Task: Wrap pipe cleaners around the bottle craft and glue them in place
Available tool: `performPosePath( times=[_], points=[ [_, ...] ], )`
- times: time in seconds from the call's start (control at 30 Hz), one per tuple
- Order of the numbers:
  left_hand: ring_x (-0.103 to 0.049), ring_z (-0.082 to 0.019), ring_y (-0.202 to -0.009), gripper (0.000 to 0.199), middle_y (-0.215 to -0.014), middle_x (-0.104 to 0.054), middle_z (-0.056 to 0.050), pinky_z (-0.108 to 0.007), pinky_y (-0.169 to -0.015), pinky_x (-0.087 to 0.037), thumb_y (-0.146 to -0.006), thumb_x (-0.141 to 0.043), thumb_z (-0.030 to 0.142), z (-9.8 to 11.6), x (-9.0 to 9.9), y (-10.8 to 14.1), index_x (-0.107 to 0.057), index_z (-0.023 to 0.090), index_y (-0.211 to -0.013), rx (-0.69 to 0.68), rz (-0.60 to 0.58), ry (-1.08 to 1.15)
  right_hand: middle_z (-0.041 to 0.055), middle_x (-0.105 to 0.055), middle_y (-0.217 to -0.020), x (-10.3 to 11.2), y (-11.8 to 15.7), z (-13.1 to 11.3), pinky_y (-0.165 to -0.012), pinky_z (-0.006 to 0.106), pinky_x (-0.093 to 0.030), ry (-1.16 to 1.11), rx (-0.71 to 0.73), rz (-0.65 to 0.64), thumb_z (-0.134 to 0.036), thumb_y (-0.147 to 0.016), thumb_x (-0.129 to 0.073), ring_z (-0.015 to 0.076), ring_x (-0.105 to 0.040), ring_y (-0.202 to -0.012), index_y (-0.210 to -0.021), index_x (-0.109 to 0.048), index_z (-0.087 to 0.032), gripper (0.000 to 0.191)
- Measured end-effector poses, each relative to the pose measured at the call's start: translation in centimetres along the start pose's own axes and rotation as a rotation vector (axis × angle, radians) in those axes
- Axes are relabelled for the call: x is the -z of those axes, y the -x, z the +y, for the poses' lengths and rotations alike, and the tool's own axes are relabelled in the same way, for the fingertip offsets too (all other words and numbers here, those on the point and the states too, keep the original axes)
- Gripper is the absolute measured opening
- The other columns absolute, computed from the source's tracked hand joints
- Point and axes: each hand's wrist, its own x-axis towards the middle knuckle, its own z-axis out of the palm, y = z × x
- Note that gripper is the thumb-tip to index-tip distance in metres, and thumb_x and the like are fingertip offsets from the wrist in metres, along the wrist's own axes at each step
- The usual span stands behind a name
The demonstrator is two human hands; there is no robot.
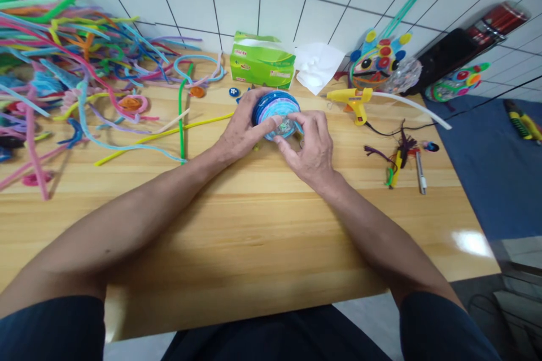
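My left hand (245, 127) is wrapped around the far left side of a round piece wrapped in pipe cleaners (277, 102), its thumb lying across the top. Bands of dark blue, lilac and light blue circle the piece, and its middle looks clear and shiny. My right hand (311, 144) is closed at the near right rim, with thumb and index finger on the light blue band. Whether a loose end is pinched there is too small to tell. Close behind lies a small blue flower-marked button-like disc (234, 92).
A heap of pipe cleaners (84, 62) covers the left; a yellow one (169, 132) runs toward my hands. Behind stand a green tissue box (262, 65) and a colourful figure (376, 62). Right are a yellow glue gun (355, 102) with cord, a pen (420, 172) and a dark flask (461, 48).
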Motion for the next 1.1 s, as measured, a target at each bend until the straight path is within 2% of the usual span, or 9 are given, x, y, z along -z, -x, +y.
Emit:
performPosePath(
  times=[0.1, 0.2, 0.37, 0.53, 0.77, 0.9, 1.1],
  points=[
    [-0.065, -0.044, -0.168, 0.086, -0.172, -0.07, -0.014, -0.065, -0.148, -0.051, -0.108, -0.078, 0.091, 0.3, -0.1, 0.1, -0.061, 0.031, -0.167, 0.026, 0.019, 0.03, 0.0164, -0.073, -0.145, -0.3, 0.2, 0.0, -0.119, 0.065, -0.073, 0.028, -0.032, -0.035, -0.047, -0.113, -0.083, 0.0392, -0.076, -0.139, -0.159, -0.062, -0.028, 0.054],
    [-0.066, -0.043, -0.166, 0.085, -0.172, -0.07, -0.015, -0.065, -0.147, -0.052, -0.107, -0.08, 0.09, 0.7, -0.4, 0.1, -0.061, 0.03, -0.166, 0.038, 0.021, 0.073, 0.018, -0.071, -0.148, -0.3, 0.2, 0.0, -0.122, 0.069, -0.071, 0.071, -0.035, -0.03, -0.046, -0.112, -0.084, 0.0407, -0.075, -0.142, -0.161, -0.06, -0.027, 0.058],
    [-0.066, -0.043, -0.165, 0.088, -0.173, -0.068, -0.017, -0.067, -0.145, -0.054, -0.104, -0.085, 0.09, 0.4, -0.9, 0.2, -0.06, 0.03, -0.163, 0.072, 0.025, 0.121, 0.0178, -0.071, -0.145, 0.0, -0.1, 0.2, -0.121, 0.07, -0.072, 0.106, 0.001, 0.001, -0.042, -0.11, -0.082, 0.0407, -0.075, -0.138, -0.159, -0.061, -0.026, 0.055],
    [-0.065, -0.042, -0.165, 0.098, -0.176, -0.065, -0.018, -0.066, -0.142, -0.058, -0.097, -0.089, 0.092, 0.2, -0.9, 0.2, -0.055, 0.031, -0.166, 0.078, 0.007, 0.096, 0.0166, -0.072, -0.144, -0.2, -0.1, 0.6, -0.12, 0.069, -0.072, 0.058, 0.014, 0.041, -0.037, -0.108, -0.084, 0.0407, -0.075, -0.135, -0.157, -0.065, -0.031, 0.053],
    [-0.063, -0.042, -0.167, 0.09, -0.176, -0.066, -0.018, -0.064, -0.135, -0.065, -0.103, -0.086, 0.087, 0.2, -0.5, 0.5, -0.055, 0.032, -0.167, 0.083, -0.02, 0.084, 0.0176, -0.073, -0.143, -0.3, -0.1, 0.5, -0.118, 0.069, -0.073, 0.082, 0.01, 0.044, -0.037, -0.108, -0.085, 0.0408, -0.075, -0.134, -0.156, -0.064, -0.03, 0.053],
    [-0.07, -0.041, -0.16, 0.089, -0.176, -0.065, -0.016, -0.062, -0.13, -0.068, -0.103, -0.083, 0.092, 0.4, -0.2, 0.4, -0.055, 0.033, -0.164, 0.105, -0.029, 0.094, 0.0179, -0.073, -0.143, -0.1, -0.2, 0.6, -0.114, 0.069, -0.073, 0.084, 0.031, 0.032, -0.039, -0.109, -0.083, 0.0411, -0.075, -0.132, -0.156, -0.064, -0.03, 0.051],
    [-0.079, -0.04, -0.147, 0.083, -0.162, -0.074, -0.013, -0.059, -0.117, -0.074, -0.105, -0.078, 0.097, 0.8, 0.4, 0.0, -0.056, 0.031, -0.151, 0.14, -0.033, 0.121, 0.0171, -0.072, -0.146, -0.1, 0.0, 0.9, -0.115, 0.07, -0.072, 0.027, 0.068, 0.028, -0.041, -0.107, -0.083, 0.0402, -0.075, -0.132, -0.155, -0.071, -0.028, 0.051]
  ],
)
